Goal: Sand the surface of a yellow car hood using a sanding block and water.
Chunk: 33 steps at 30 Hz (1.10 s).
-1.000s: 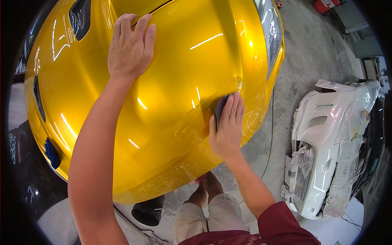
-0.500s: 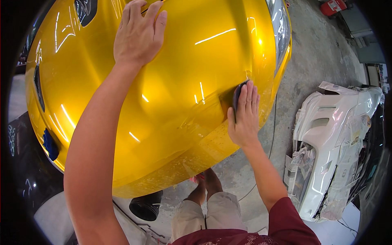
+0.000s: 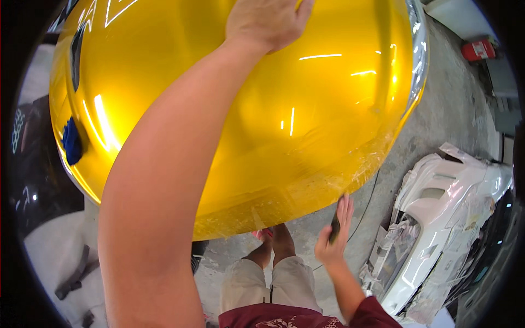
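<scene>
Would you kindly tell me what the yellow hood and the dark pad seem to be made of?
Yellow hood: probably painted or film-covered metal, high gloss, judging by sharp reflections. Dark pad in the right hand: perhaps rubber or foam, dull, without bright highlights; too small to tell.

I work in a car-body workshop: glossy yellow car panel [image 3: 344,98], paper-masked white bumper [image 3: 449,214], grey concrete floor [image 3: 451,104].

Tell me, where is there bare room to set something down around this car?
Floor lies open between the headlight, red extinguisher and white bumper. The yellow hood is bare between the left forearm and headlight. It's crowded near the right hand, with its dark pad, the cable and the person's legs.
</scene>
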### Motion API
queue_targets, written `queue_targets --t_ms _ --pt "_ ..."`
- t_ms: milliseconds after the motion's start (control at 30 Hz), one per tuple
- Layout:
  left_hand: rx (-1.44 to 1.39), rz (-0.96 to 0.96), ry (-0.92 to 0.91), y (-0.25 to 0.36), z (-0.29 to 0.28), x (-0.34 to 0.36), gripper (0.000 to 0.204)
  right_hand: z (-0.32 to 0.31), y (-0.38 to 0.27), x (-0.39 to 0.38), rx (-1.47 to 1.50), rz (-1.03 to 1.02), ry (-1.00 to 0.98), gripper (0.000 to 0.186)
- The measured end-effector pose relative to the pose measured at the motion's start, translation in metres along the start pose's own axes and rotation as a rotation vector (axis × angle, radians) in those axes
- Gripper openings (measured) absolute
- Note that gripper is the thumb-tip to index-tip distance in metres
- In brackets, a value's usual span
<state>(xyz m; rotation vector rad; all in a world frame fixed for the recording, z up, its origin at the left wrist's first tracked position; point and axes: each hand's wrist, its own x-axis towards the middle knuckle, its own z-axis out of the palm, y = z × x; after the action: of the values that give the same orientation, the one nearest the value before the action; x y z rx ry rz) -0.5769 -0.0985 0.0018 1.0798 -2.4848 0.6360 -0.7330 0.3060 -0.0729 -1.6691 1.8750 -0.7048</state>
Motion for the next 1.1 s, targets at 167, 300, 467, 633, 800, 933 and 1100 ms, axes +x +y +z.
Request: queue_targets --t_ms 167,300,467,633,800,933,1100 --pt "-0.040 -0.097 0.019 -0.010 -0.002 0.004 0.035 -0.014 -0.015 -0.088 0.758 0.532 -0.095 0.057" --pt "-0.707 -0.427 -0.141 0.011 -0.020 -0.034 0.025 -0.011 0.004 -0.104 1.016 0.740 -0.182 0.058" --pt "-1.065 -0.481 0.310 0.167 -0.124 -0.235 0.022 0.004 0.012 -0.099 0.530 0.678 -0.042 0.039" --pt "-1.230 -1.286 -0.263 0.288 -0.237 -0.466 0.020 0.042 -0.047 -0.113 0.443 0.670 -0.359 0.037" --pt "-1.181 -1.474 -0.765 0.322 -0.304 -0.627 0.024 0.132 -0.109 -0.165 0.470 0.358 -0.823 0.036" --pt "-0.988 -1.498 -1.007 0.299 -0.331 -0.702 0.031 0.216 -0.215 -0.219 0.453 -0.052 -1.135 0.044" --pt "-1.198 -1.589 -0.678 0.321 -0.331 -0.779 0.036 0.348 -0.310 -0.292 0.255 -0.317 -1.275 0.038"
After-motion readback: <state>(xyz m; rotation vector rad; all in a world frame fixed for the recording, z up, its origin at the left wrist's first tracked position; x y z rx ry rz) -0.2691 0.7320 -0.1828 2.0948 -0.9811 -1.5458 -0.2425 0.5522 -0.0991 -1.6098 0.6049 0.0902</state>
